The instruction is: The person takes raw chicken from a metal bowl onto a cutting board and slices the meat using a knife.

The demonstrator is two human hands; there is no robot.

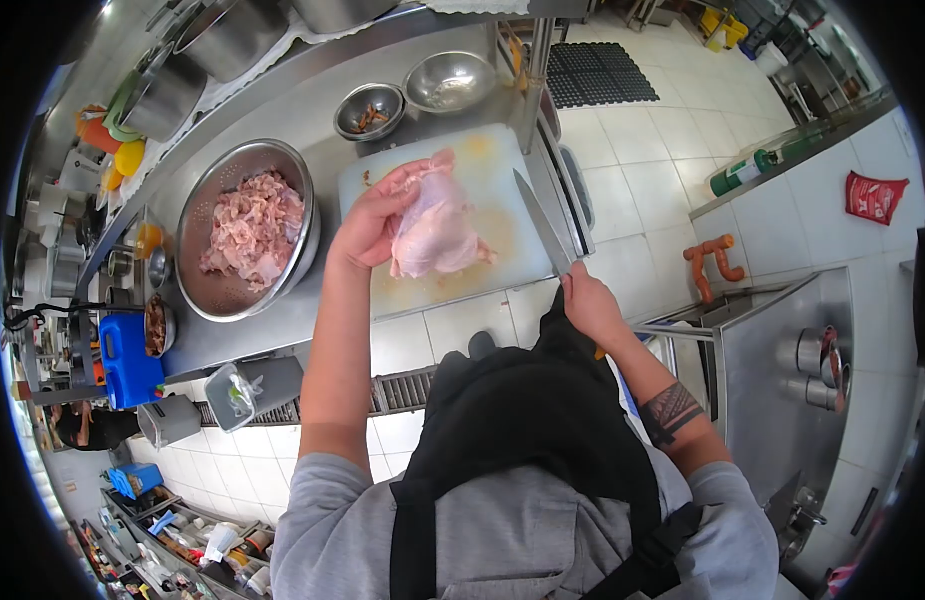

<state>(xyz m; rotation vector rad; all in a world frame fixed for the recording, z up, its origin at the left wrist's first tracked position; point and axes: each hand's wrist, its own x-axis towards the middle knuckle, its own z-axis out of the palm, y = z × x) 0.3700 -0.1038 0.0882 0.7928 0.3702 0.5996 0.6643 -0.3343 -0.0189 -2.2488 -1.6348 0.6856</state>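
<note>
My left hand [370, 222] is closed around a raw whole chicken [434, 228], gripping its left side above the white cutting board [392, 295]. Whether the bird's underside touches the board I cannot tell. In my right hand [588, 302] is a knife [544, 222], its long blade pointing up and left along the board's right edge. Stains mark the board around the chicken. To the left stands a steel colander [300, 262] heaped with cut raw chicken pieces [254, 228].
Behind the board are a small steel bowl [342, 118] with brownish bits and a wider metal bowl [450, 82]. A shelf post [534, 85] rises at the table's back right. A blue jug [130, 360] and grey bin [272, 392] stand lower left. Another person [100, 428] is far left.
</note>
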